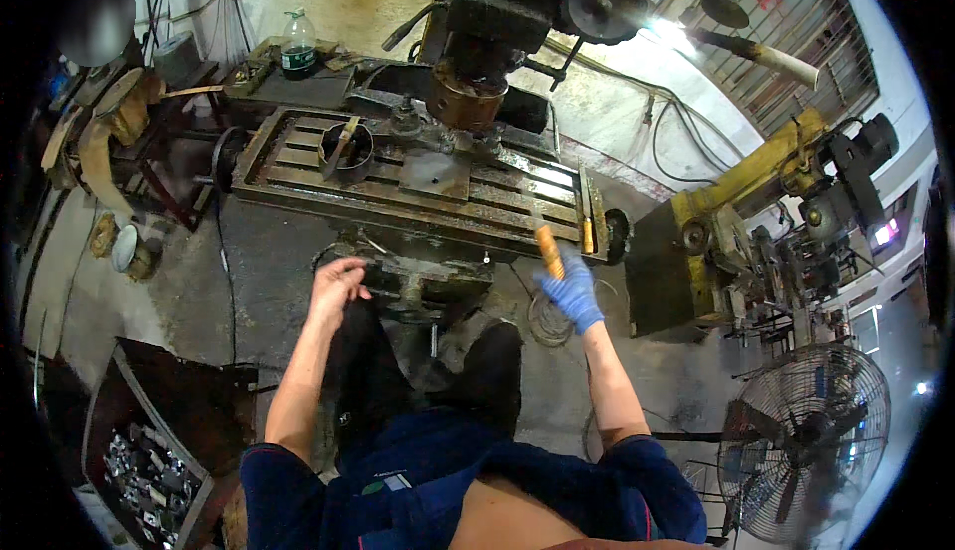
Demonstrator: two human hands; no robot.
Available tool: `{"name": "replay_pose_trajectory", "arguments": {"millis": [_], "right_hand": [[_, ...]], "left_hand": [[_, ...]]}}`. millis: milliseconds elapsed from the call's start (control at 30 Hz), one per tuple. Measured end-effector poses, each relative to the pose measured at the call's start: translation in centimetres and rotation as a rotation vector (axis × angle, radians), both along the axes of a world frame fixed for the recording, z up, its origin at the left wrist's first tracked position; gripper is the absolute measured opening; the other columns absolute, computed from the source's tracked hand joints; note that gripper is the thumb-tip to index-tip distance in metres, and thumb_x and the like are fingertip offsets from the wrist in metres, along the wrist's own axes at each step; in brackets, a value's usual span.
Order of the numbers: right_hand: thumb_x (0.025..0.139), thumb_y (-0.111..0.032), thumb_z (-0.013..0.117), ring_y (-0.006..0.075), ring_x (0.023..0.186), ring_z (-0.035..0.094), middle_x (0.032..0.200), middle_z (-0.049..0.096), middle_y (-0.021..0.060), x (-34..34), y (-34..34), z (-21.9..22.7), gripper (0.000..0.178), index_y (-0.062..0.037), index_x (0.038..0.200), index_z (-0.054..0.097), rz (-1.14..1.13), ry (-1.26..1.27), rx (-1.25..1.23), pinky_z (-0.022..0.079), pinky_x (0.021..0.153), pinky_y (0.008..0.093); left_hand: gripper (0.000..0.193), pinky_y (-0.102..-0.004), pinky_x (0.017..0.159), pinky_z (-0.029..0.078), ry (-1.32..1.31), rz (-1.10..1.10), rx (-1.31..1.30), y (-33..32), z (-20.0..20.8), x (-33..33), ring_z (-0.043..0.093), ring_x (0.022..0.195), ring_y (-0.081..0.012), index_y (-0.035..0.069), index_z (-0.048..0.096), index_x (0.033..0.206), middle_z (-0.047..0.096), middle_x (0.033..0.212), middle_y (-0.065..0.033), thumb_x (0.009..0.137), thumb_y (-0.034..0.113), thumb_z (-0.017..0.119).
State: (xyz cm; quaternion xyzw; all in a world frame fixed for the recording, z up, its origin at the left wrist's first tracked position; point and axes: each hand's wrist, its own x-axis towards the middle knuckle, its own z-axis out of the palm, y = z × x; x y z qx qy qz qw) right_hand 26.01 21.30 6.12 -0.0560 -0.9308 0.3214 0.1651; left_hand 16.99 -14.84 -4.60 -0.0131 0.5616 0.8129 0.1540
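My right hand [572, 296], in a blue glove, is closed around the orange-brown handle of a wooden-handled file [549, 252]. Its blade is smeared and points away from me, toward the front edge of the milling machine's slotted table [333, 202]. My bare left hand [340, 286] hovers before the machine, left of my knees, its fingers loosely curled and partly apart, with nothing visible in them. A second long, thin tool with a yellow handle [588, 235] lies at the table's right end. A flat metal plate [435, 174] rests mid-table below the spindle head [466, 97].
A round pot [346, 155] with a brush-like stick stands on the table's left part. Handwheels [230, 157] jut from the table ends. Lower left is a bin [204, 490] of metal pieces; lower right, a caged fan [804, 441]. A yellow machine [741, 177] stands right.
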Motion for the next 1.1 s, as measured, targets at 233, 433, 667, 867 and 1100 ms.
{"name": "replay_pose_trajectory", "arguments": {"millis": [233,433,667,867,1100], "right_hand": [[0.068,-0.041,0.063,0.0361,0.075,0.060,0.074,0.062,0.0187,3.7,-6.1,-1.9,0.037,-0.0059,0.080,0.061,0.469,-0.695,0.633,0.048,0.064,0.0444],[0.072,-0.049,0.058,0.0355,0.072,0.061,0.077,0.063,0.0185,2.8,-8.2,2.0,0.043,-0.0077,0.082,0.062,0.424,-0.689,0.558,0.048,0.064,0.0434],[0.074,-0.051,0.054,0.0314,0.081,0.063,0.087,0.065,0.0176,-7.8,-8.1,5.2,0.050,-0.0040,0.086,0.066,0.041,-0.618,0.624,0.049,0.071,0.0388],[0.073,-0.044,0.053,0.0321,0.089,0.062,0.095,0.063,0.0181,-15.2,-7.9,4.3,0.045,-0.0048,0.091,0.066,-0.021,-0.569,0.627,0.048,0.076,0.0402],[0.073,-0.049,0.052,0.0326,0.092,0.061,0.097,0.063,0.0191,-14.2,-7.1,4.1,0.051,-0.0033,0.091,0.065,-0.041,-0.614,0.568,0.047,0.078,0.0404]], "left_hand": [[0.031,-0.0313,0.066,0.053,-0.279,-0.206,0.254,6.6,-2.6,0.9,0.064,0.069,-0.0216,0.001,0.052,0.111,0.061,0.075,-0.0113,0.080,0.002,0.050],[0.034,-0.0295,0.062,0.052,-0.291,-0.092,0.221,5.3,-2.2,-0.3,0.063,0.065,-0.0207,0.004,0.052,0.108,0.058,0.073,-0.0076,0.075,0.002,0.045],[0.030,-0.0271,0.060,0.051,-0.256,-0.122,0.202,4.3,-2.2,-0.4,0.062,0.065,-0.0185,0.003,0.054,0.105,0.059,0.073,-0.0070,0.076,0.000,0.046],[0.028,-0.0289,0.062,0.052,-0.252,-0.086,0.224,3.7,-0.9,0.1,0.062,0.063,-0.0185,0.001,0.054,0.104,0.060,0.074,-0.0079,0.076,0.001,0.046],[0.030,-0.0299,0.063,0.052,-0.240,-0.035,0.174,2.2,-1.1,0.1,0.062,0.063,-0.0176,0.000,0.053,0.105,0.060,0.075,-0.0079,0.076,0.001,0.046]]}}
